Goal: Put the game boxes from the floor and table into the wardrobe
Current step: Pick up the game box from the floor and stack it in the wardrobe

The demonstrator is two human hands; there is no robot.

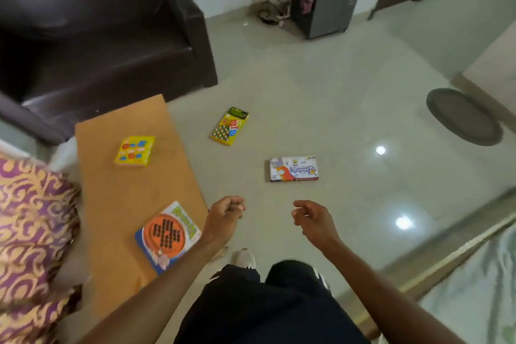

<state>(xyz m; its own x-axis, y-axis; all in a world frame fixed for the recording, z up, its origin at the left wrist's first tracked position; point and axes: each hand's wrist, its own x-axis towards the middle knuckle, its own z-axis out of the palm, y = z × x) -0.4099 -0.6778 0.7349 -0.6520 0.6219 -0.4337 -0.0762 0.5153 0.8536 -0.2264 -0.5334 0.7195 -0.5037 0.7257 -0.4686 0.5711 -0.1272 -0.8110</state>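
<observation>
Cushion (33,232): at far left we see a purple and gold patterned cushion, cut off by the frame edge; what it lies on we cannot tell.
Sofa (92,28): dark, against the wall behind the table, out of the way of our work.
Table (131,190): a low brown top that carries two of our boxes, both lying flat.
Yellow box (135,150): on the far part of the table, well apart from the near one; its print is too blurred to read.
Orange box (167,234): at the near table edge, just beside our left wrist, so we judge it the easiest first pick.
Left hand (226,216): loosely curled, holding nothing, hanging over the floor just right of the table edge.
Green box (230,126): flat on the floor past the table, tilted to our line of sight.
White box (293,169): flat on the floor ahead of both hands, its lettering upside down to us.
Right hand (311,218): fingers half bent and empty, apart from the left; we judge both hands are poised to reach, nothing yet gripped.
Cabinet (326,5): grey, by the far wall, with a purple cloth draped over it.
Mat (463,117): dark oval on the floor at right.
Wardrobe: not in view, so we cannot tell where the boxes must go.
Progress: all four boxes lie unmoved.
</observation>
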